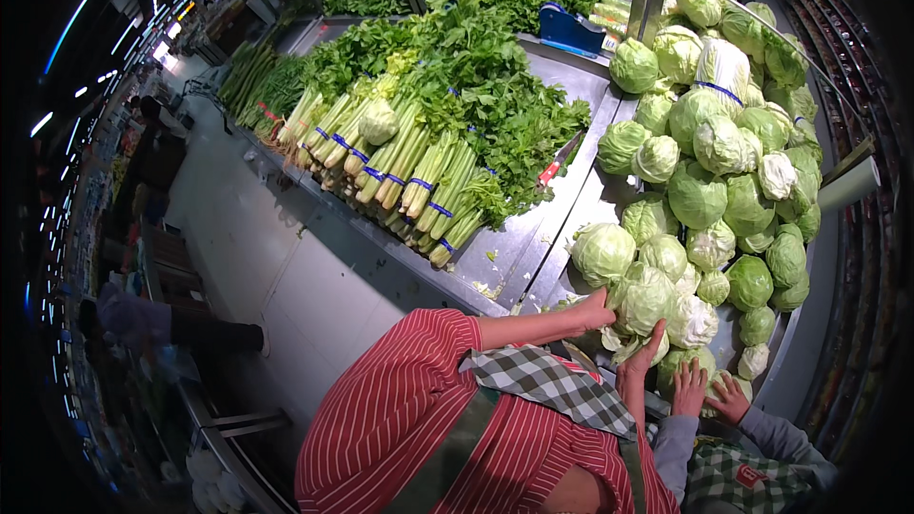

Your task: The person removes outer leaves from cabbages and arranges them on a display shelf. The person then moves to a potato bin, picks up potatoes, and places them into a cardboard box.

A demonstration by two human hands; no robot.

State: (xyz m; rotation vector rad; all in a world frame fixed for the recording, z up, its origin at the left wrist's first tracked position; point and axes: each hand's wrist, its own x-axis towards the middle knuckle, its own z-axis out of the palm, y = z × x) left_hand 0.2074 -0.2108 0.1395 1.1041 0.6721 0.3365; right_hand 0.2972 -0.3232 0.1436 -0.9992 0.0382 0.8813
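Observation:
A pale green cabbage [643, 300] is held between my two hands near the front of a cabbage pile. On its left side is my left hand [594, 311], with the fingers partly hidden behind loose outer leaves. My right hand [641, 357] grips the lower right, thumb or finger extended upward along the leaves. Another round cabbage [603, 254] sits just above it, and a whiter one [692, 321] lies to the right. A napa cabbage [722, 71] with a blue band rests upright farther back in the pile.
A co-worker's hands [689, 389] touch cabbages close to my right hand. A red-handled knife [551, 173] lies beside banded celery [421, 182] on the metal counter [525, 246]. Behind stands a blue tape dispenser [571, 30]. A metal post [651, 0] rises by the pile.

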